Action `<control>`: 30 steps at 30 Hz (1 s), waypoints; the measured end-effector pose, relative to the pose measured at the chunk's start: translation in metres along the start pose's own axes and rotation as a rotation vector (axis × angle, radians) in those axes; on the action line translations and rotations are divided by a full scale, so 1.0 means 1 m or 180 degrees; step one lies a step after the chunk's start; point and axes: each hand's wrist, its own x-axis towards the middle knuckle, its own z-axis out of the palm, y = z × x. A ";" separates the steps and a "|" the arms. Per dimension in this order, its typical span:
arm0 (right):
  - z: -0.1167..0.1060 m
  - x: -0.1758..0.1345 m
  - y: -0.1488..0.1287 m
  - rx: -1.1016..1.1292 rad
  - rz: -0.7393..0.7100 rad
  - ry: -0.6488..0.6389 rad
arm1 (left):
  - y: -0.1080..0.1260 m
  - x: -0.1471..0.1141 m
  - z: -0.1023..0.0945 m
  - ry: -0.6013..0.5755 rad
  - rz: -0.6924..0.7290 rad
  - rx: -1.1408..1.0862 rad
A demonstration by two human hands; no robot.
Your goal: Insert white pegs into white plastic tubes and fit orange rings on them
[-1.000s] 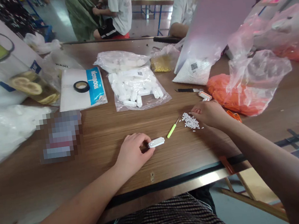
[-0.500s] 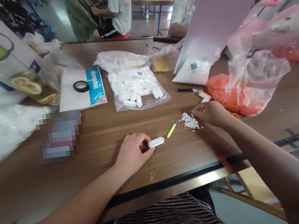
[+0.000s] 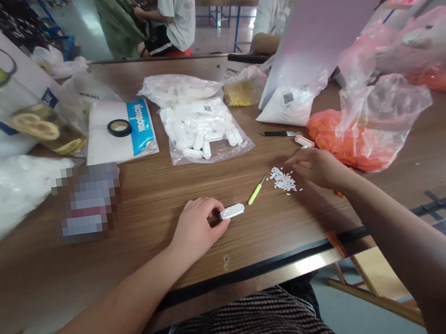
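My left hand [image 3: 200,226] pinches one end of a white connector housing [image 3: 232,211] with rows of small holes, low over the wooden table. To the right of the housing lies a small tool with a yellow-green handle [image 3: 255,194] and a thin metal tip. That tip points toward a loose pile of tiny white plastic pieces [image 3: 283,180]. Just right of the pile is my right hand [image 3: 317,168], thumb and fingers drawn together; whether a piece is between them is too small to tell. Behind it sits a white and orange connector [image 3: 304,141], partly covered by the hand.
Clear bags hold white housings [image 3: 205,131], yellow pieces [image 3: 240,94], white pieces [image 3: 286,105] and orange parts [image 3: 338,141]. Black-handled tweezers [image 3: 276,133] lie behind the pile. At left are a notebook [image 3: 142,128], black tape roll [image 3: 120,127] and bottle [image 3: 30,113]. People sit beyond the table.
My right hand has shifted slightly right and covers more of the connectors behind it. My left hand keeps hold of the connector housing in nearly the same place.
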 end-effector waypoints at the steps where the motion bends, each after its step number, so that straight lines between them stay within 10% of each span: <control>1: 0.002 -0.001 0.002 -0.0061 0.0226 0.0040 | 0.000 0.000 0.000 0.0001 0.0006 0.0002; 7: 0.014 0.002 -0.004 -0.0005 0.0770 0.0005 | 0.000 0.000 0.000 0.0025 0.0015 -0.0009; 23: 0.016 -0.004 -0.008 -0.0753 -0.0050 0.0285 | -0.002 0.000 0.001 0.0023 0.0044 -0.0030; 30: 0.016 -0.003 0.006 0.0002 0.0602 0.0232 | 0.001 0.000 0.000 0.0048 0.0024 -0.0036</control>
